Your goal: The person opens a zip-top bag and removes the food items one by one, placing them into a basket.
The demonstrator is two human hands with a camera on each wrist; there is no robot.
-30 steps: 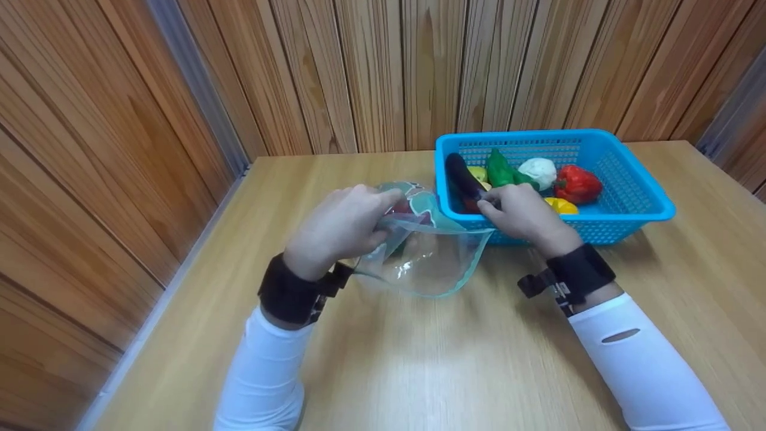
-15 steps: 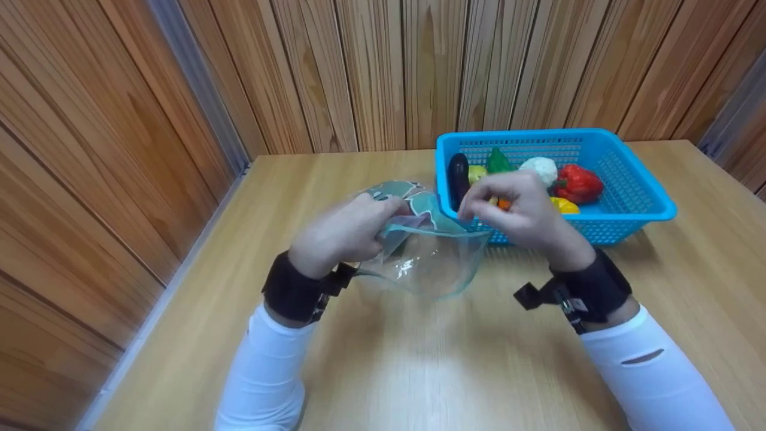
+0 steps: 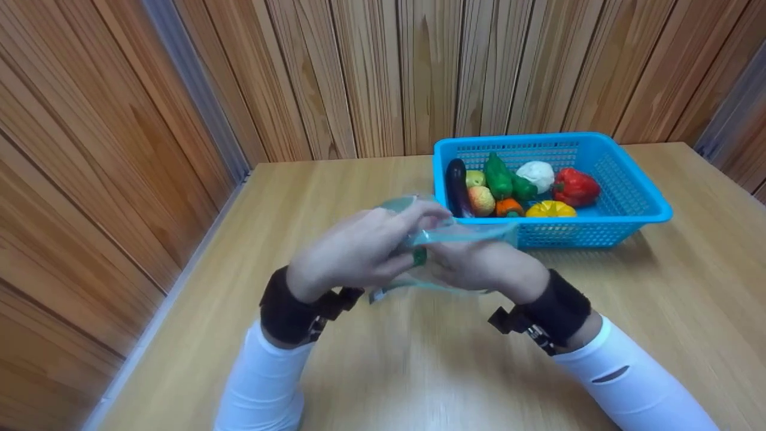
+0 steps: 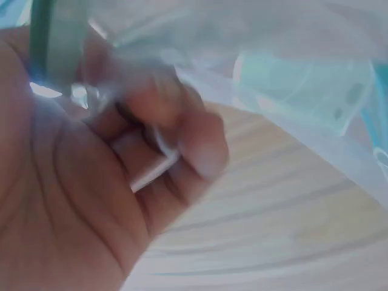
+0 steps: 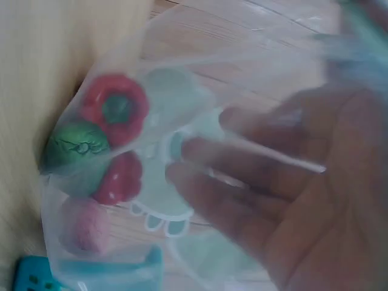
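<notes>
In the head view, my left hand grips the rim of a clear plastic bag with a green edge and a printed pattern. My right hand is at the bag's mouth, partly behind the clear plastic. The right wrist view shows that hand's fingers fairly straight, with nothing seen between them. Through the plastic there appear a red bell pepper, a second red piece, a round green vegetable and a blurred pink thing. Curled left fingers fill the left wrist view.
A blue basket stands just behind the bag, to the right. It holds an eggplant, green peppers, a white vegetable, a red bell pepper, a yellow piece and several others. Wooden panels rise behind the table.
My right hand has left the eggplant end of the basket and moved left and down to the bag's mouth. The eggplant has shifted to lie straighter along the basket's left side.
</notes>
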